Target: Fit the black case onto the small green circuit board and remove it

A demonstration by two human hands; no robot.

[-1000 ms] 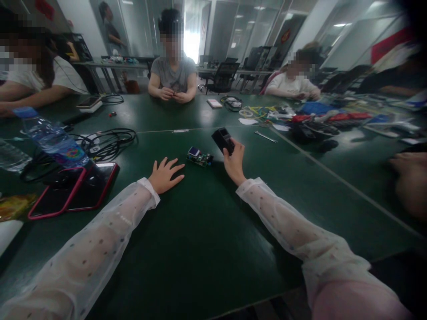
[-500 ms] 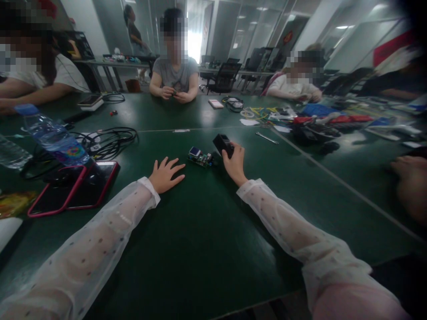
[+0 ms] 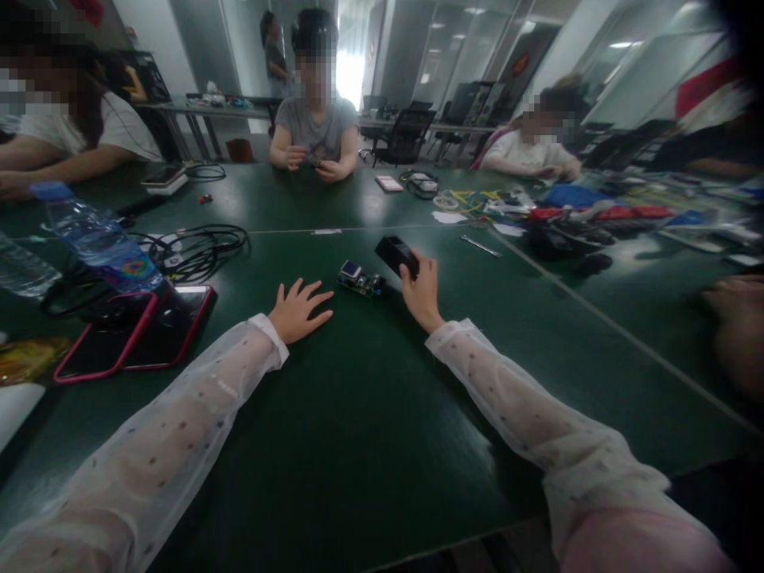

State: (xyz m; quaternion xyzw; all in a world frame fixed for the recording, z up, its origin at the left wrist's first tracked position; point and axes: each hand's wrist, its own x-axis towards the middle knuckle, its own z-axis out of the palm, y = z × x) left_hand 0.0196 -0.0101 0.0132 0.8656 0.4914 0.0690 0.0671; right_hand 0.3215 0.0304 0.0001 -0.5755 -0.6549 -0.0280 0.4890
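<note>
A small black box-shaped case [image 3: 396, 255] is gripped between the thumb and fingers of my right hand [image 3: 422, 293], tilted above the green table. Just left of it lies a circuit board [image 3: 361, 280] with a small screen at its left end; a dark part by its right end is too dim to name. My left hand [image 3: 302, 311] rests palm down on the table with its fingers spread, holding nothing. Its fingertips are near the board but apart from it.
Two red-edged phones [image 3: 170, 325], a tilted water bottle [image 3: 101, 239] and coiled black cables [image 3: 208, 251] lie to the left. A wrench [image 3: 481, 246] lies beyond my right hand. Tangled wires and tools cover the far right. Several people sit around the green table [image 3: 334, 446].
The black case in my right hand has turned slightly, its far end shifting left. My left hand stays flat in place. The view has shifted a little.
</note>
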